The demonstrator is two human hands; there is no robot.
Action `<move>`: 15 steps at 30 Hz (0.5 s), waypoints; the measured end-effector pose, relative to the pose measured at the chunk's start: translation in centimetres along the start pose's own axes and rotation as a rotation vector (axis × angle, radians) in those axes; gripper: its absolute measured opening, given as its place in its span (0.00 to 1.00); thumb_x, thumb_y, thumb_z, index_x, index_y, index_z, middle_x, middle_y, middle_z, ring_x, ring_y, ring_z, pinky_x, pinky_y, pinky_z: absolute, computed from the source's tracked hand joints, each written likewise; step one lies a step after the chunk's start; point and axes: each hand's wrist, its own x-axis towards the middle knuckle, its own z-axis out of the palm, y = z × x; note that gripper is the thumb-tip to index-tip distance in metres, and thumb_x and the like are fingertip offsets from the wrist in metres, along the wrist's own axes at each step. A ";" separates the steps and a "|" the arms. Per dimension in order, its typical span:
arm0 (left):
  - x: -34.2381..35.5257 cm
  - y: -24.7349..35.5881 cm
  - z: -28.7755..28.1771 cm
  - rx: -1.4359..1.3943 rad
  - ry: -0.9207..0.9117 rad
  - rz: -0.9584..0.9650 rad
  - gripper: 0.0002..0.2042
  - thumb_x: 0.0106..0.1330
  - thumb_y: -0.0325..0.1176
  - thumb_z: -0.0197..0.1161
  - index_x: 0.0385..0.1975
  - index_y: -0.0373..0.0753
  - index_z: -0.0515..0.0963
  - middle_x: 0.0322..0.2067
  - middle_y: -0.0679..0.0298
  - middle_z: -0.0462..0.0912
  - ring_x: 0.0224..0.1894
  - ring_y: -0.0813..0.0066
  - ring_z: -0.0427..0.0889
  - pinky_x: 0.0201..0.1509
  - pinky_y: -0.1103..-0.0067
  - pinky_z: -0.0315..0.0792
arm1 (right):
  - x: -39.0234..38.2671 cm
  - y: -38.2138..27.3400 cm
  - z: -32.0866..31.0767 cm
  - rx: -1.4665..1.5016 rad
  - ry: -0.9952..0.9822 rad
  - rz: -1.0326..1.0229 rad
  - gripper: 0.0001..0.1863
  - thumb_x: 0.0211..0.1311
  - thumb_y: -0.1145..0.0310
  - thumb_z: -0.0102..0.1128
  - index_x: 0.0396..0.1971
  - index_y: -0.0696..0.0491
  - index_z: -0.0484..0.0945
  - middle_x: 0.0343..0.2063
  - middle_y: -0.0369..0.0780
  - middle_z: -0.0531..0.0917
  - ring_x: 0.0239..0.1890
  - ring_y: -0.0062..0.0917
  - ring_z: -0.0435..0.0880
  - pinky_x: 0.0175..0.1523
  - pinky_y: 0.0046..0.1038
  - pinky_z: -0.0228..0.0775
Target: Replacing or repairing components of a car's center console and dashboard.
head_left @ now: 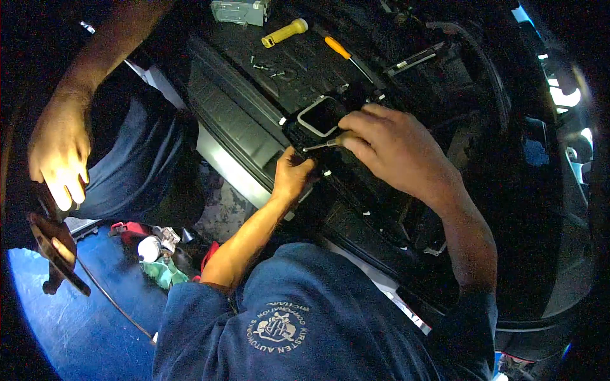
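A long black trim panel (346, 190) with white clips along its edges lies in front of me, over the dark load area of a vehicle. Near its upper end is a rounded rectangular opening with a pale rim (306, 127). My left hand (292, 176) pinches the panel's near edge, just below this opening; its fingertips are partly hidden. My right hand (391, 149) is closed round a slim metal-shafted tool (323, 145), whose tip points at a clip beside my left thumb. Its handle is hidden in my fingers, so the exact kind does not show.
A yellow flashlight (284, 33), an orange-handled screwdriver (337, 47) and a clear box (239, 11) lie farther off. At left, another person's hand (60, 152) is above a dark object with a cable (114, 298). Red, white and green items (164, 272) sit lower left.
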 end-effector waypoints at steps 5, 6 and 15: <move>-0.1 0.6 0.4 -0.077 0.006 -0.079 0.11 0.58 0.22 0.57 0.41 0.34 0.72 0.31 0.66 0.79 0.30 0.79 0.77 0.32 0.82 0.74 | 0.7 -0.4 0.3 -0.048 -0.216 0.239 0.08 0.56 0.68 0.54 0.31 0.58 0.73 0.34 0.47 0.73 0.39 0.42 0.78 0.42 0.38 0.72; -0.1 0.5 0.4 -0.066 0.008 -0.072 0.11 0.58 0.22 0.57 0.42 0.34 0.72 0.31 0.66 0.79 0.30 0.78 0.77 0.31 0.81 0.75 | 0.4 -0.4 0.8 0.001 -0.054 0.131 0.08 0.57 0.68 0.54 0.31 0.57 0.73 0.32 0.46 0.74 0.37 0.41 0.78 0.41 0.37 0.73; -0.7 1.9 0.9 -0.046 0.063 -0.107 0.12 0.58 0.20 0.55 0.43 0.36 0.70 0.33 0.65 0.78 0.30 0.76 0.78 0.29 0.79 0.78 | 0.9 -0.1 -0.3 -0.046 -0.097 0.024 0.07 0.55 0.70 0.55 0.31 0.57 0.75 0.28 0.44 0.76 0.34 0.39 0.80 0.38 0.36 0.74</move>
